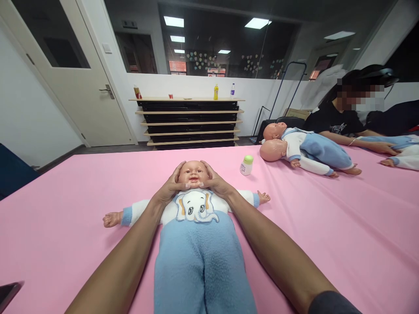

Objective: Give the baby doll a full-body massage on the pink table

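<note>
Pink cloth (304, 226) was lightly creased; doll (200, 244) lay face-up on it. Left hand (170, 184) and right hand (218, 183) gripped its smooth, rounded head (193, 171), one per side, palms curved. Step looked like a two-handed head hold; next move probably called for even, gentle pressure. Trousers (203, 266) looked fuzzy, fleecy blue; elephant patch (198, 203) sat above.

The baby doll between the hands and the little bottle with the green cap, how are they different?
The doll lies on its back; the bottle stands upright. The doll is much bigger than the bottle. The left hand and right hand cup the doll's head, but neither touches the bottle. Both rest on the pink surface.
</note>
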Tool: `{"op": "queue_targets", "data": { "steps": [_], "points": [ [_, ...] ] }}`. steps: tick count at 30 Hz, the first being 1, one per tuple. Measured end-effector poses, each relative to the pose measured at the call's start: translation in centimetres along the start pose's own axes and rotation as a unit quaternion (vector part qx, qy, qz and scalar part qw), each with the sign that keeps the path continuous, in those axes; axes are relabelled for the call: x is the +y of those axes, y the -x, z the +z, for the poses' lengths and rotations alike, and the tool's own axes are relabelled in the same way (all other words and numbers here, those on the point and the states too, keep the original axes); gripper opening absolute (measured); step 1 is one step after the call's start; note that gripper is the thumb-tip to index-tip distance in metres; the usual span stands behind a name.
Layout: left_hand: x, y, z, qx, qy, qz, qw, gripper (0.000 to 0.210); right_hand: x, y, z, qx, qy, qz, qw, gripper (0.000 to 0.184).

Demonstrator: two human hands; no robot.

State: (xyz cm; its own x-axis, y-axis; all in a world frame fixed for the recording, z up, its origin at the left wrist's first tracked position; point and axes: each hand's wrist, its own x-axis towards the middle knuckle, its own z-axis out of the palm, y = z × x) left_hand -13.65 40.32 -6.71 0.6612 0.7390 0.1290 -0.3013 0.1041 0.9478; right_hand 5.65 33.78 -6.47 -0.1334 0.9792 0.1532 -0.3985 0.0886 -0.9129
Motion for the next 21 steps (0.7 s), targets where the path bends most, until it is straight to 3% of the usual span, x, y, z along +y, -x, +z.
{"op": "queue_targets", "data": {
  "steps": [5,12,21],
  "points": [
    [0.41,0.18,0.21,-0.006,-0.01,-0.001,1.0,0.105,-0.05,-0.06,-0.13,-0.002,-0.002,0.003,1.0,0.106],
    [-0.25,-0.38,0.09,0.026,-0.11,0.031,0.993,0.116,0.0,-0.05,-0.23,0.0,0.037,-0.004,0.999,0.109],
    [-0.27,-0.48,-0.09,0.031,-0.12,0.042,0.991,0.114,0.36,-0.16,-0.06,0.052,0.186,-0.048,0.98,0.117]
  ]
}}
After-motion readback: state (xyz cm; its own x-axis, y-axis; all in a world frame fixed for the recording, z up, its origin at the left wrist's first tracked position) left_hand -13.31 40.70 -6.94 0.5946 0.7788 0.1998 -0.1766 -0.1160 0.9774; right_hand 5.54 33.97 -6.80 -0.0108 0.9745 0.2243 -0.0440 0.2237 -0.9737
